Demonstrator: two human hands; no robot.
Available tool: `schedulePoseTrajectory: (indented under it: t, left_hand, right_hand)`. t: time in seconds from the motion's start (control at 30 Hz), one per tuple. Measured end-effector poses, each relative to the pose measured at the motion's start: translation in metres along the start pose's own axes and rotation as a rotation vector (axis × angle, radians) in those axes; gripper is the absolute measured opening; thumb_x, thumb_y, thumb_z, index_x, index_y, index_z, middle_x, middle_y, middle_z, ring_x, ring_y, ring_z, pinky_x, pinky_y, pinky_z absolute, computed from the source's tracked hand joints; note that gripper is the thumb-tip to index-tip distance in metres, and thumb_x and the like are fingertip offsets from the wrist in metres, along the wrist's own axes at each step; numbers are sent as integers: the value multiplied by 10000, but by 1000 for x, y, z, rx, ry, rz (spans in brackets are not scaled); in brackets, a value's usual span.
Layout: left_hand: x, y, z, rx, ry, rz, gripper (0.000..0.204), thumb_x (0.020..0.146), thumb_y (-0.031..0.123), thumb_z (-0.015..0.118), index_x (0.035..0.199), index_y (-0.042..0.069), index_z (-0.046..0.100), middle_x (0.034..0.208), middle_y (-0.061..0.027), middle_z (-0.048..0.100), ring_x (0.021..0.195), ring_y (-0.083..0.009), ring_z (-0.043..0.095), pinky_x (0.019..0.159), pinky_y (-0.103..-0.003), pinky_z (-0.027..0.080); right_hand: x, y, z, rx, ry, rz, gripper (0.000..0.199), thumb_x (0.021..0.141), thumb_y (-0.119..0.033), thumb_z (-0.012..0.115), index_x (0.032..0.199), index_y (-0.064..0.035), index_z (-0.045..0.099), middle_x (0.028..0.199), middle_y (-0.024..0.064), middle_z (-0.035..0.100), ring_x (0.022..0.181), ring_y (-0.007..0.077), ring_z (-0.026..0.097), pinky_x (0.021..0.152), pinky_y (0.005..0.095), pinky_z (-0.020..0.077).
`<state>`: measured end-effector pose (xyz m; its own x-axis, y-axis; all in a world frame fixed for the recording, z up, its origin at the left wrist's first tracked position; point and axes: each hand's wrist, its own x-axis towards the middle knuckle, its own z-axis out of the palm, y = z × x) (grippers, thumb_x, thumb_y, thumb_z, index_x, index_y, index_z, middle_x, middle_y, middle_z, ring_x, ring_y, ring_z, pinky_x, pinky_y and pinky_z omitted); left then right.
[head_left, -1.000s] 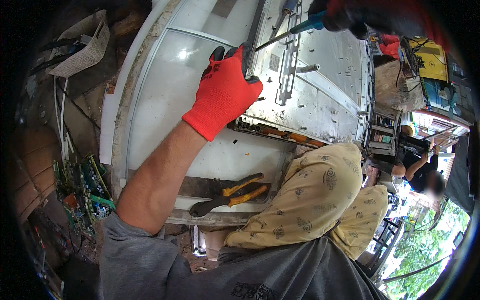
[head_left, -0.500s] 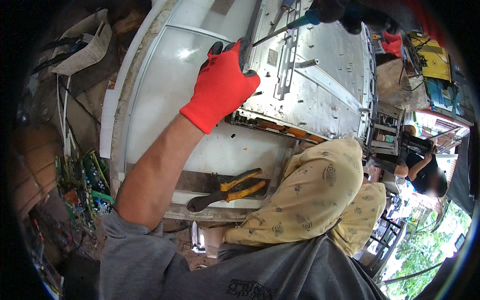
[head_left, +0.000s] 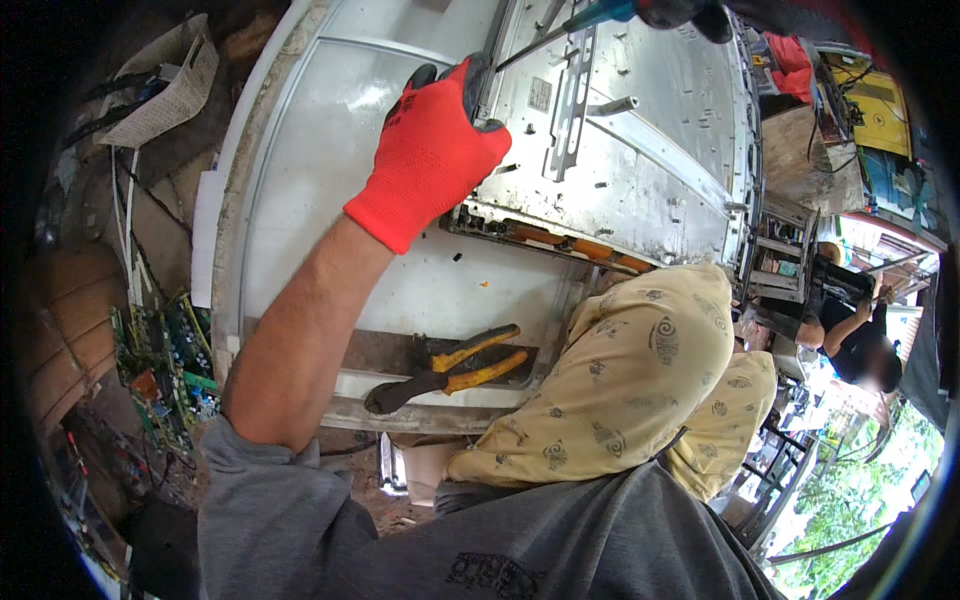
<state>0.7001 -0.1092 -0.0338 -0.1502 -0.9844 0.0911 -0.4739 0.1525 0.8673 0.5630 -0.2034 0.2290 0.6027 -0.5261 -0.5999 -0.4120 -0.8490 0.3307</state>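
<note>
My left hand (head_left: 432,150), in a red glove with dark fingertips, curls its fingers round the left edge of a large flat metal panel (head_left: 665,120) with studs and slotted strips on it. At the top edge my right hand (head_left: 690,15), mostly cut off, grips the blue handle of a screwdriver (head_left: 598,16). Its long shaft slants down to the left, and the tip reaches the panel's edge just beside my left fingers. A slotted metal bracket (head_left: 570,115) lies on the panel under the shaft. The panel rests on a white, framed surface (head_left: 300,200).
Pliers with yellow-and-black handles (head_left: 480,371) lie on the near edge of the white surface. Circuit boards (head_left: 180,370) are heaped at left, below a woven basket (head_left: 170,100). My knee in patterned yellow cloth (head_left: 630,370) touches the near side. Another person (head_left: 850,325) sits far right.
The view has shifted a little, so the panel and pliers sit slightly higher and further left. My left hand keeps its hold, and the screwdriver stays at the panel's edge.
</note>
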Motion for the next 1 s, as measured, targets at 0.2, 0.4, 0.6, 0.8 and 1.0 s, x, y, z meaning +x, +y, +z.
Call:
schedulePoseTrajectory:
  t: [0.2, 0.4, 0.6, 0.8, 1.0]
  left_hand:
    - [1, 0, -1, 0, 40, 33, 608, 813, 248, 723, 1376, 48, 612, 1131, -220, 704, 1043, -385, 680, 945, -439, 542]
    - [0, -4, 3, -46, 52, 30, 566, 808, 253, 702, 1328, 41, 628, 1076, -203, 706, 1044, -386, 664, 952, -451, 535]
    - [1, -10, 3, -101, 27, 15, 590, 803, 243, 739, 1351, 50, 637, 1168, -188, 714, 1069, -333, 692, 951, -416, 541]
    - [-2, -10, 3, -161, 97, 94, 615, 777, 273, 739, 1356, 93, 642, 1175, -201, 699, 1104, -381, 659, 965, -434, 533]
    - [1, -16, 7, -291, 66, 83, 659, 795, 177, 774, 1413, 32, 600, 1304, -158, 693, 1209, -258, 662, 1041, -369, 503]
  right_hand:
    - [-5, -3, -4, -9, 0, 4, 257, 850, -206, 619, 1000, -21, 714, 980, 188, 709, 943, 342, 699, 807, 452, 555]
    - [-2, -7, -7, -24, -11, -13, 262, 845, -204, 617, 1003, -20, 716, 994, 193, 715, 957, 349, 702, 816, 458, 556]
    - [-2, -6, -10, -26, -1, -9, 267, 840, -201, 615, 1005, -19, 718, 1008, 198, 721, 971, 357, 706, 825, 464, 557]
    - [0, -14, -21, -61, 31, -15, 273, 834, -198, 613, 1008, -18, 720, 1022, 203, 727, 985, 365, 709, 834, 470, 559]
    - [-75, -17, 18, -5, 79, 248, 273, 850, -203, 647, 1088, -96, 725, 1018, 177, 747, 959, 371, 725, 826, 461, 575]
